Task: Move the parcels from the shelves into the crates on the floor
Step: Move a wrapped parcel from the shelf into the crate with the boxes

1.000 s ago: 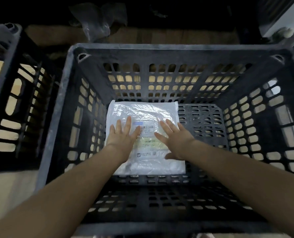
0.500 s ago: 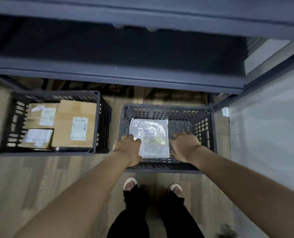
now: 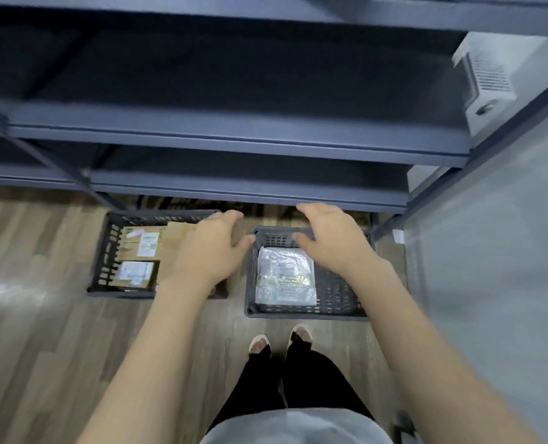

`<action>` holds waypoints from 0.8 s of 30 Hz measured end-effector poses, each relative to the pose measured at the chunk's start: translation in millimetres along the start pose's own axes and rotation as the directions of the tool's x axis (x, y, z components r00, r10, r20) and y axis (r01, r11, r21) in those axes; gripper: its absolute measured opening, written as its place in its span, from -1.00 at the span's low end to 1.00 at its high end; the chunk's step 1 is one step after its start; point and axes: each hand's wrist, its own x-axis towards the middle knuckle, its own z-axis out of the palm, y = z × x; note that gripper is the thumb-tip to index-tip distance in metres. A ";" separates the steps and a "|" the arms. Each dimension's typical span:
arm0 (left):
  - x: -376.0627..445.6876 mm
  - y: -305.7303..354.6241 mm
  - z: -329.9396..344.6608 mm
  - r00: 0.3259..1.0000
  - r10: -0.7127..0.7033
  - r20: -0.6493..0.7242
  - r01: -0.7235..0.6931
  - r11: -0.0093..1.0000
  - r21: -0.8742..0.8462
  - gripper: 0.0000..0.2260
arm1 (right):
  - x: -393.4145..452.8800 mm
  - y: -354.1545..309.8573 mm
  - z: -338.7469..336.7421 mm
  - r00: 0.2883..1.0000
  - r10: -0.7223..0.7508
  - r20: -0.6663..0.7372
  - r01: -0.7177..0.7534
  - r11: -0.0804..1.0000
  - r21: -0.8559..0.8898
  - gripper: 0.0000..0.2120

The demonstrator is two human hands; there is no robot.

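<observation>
A white plastic-wrapped parcel (image 3: 285,277) lies flat in the right black crate (image 3: 336,307) on the floor. The left black crate (image 3: 101,270) holds brown cardboard parcels (image 3: 138,251) with white labels. My left hand (image 3: 213,248) hovers in the air between the two crates, fingers loosely bent, holding nothing. My right hand (image 3: 328,238) floats above the right crate's far side, also empty with relaxed fingers. Both hands are well above the crates, just below the lowest shelf edge (image 3: 234,187).
Dark blue metal shelves (image 3: 227,136) span the top, and the parts in view look bare. A grey box-like device (image 3: 487,81) sits at the upper right. A pale wall (image 3: 497,251) runs along the right. My feet (image 3: 279,341) stand on wood flooring in front of the right crate.
Both hands left the white parcel in the right crate and rose toward the shelves. My head lifted from inside the crate to standing height.
</observation>
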 end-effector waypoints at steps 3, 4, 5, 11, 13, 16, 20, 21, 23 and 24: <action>-13.3 17.7 -17.4 0.998 0.002 -0.061 -0.003 1.000 -0.011 -0.57 | -13.3 -3.1 -28.9 0.999 -0.022 -0.042 0.023 0.999 0.024 -0.49; -16.0 23.8 -22.4 0.996 0.010 -0.085 -0.010 1.000 -0.003 -0.57 | -16.3 -3.1 -37.1 0.998 -0.026 -0.065 0.027 0.999 0.026 -0.49; -17.9 29.4 -27.8 0.995 0.011 -0.103 -0.010 1.000 0.009 -0.57 | -18.2 -3.1 -44.6 0.996 -0.032 -0.089 0.034 0.999 0.026 -0.48; -21.8 57.0 -58.7 0.976 0.053 -0.210 -0.037 0.996 0.081 -0.57 | -23.7 -3.5 -81.6 0.983 -0.066 -0.173 0.069 0.998 0.013 -0.46; -19.7 63.9 -69.0 0.971 0.065 -0.229 -0.044 0.995 0.094 -0.57 | -21.9 -4.1 -91.4 0.978 -0.073 -0.196 0.076 0.997 0.007 -0.46; -11.3 70.6 -82.7 0.961 0.097 -0.258 -0.071 0.992 0.107 -0.58 | -14.5 -5.9 -101.9 0.969 -0.075 -0.237 0.081 0.997 0.017 -0.45; 6.8 71.6 -98.0 0.953 0.125 -0.274 -0.100 0.989 0.105 -0.59 | 0.7 -11.1 -110.9 0.962 -0.060 -0.267 0.077 0.996 0.050 -0.45; 12.9 70.2 -102.2 0.953 0.132 -0.273 -0.106 0.989 0.108 -0.58 | 5.7 -13.4 -113.2 0.960 -0.056 -0.275 0.075 0.995 0.059 -0.45; 27.4 65.4 -112.1 0.950 0.150 -0.274 -0.122 0.986 0.116 -0.58 | 19.0 -19.6 -118.5 0.953 -0.049 -0.300 0.075 0.994 0.076 -0.46; 35.6 62.1 -117.9 0.947 0.162 -0.278 -0.133 0.984 0.119 -0.58 | 27.2 -24.0 -121.3 0.947 -0.046 -0.317 0.076 0.994 0.083 -0.46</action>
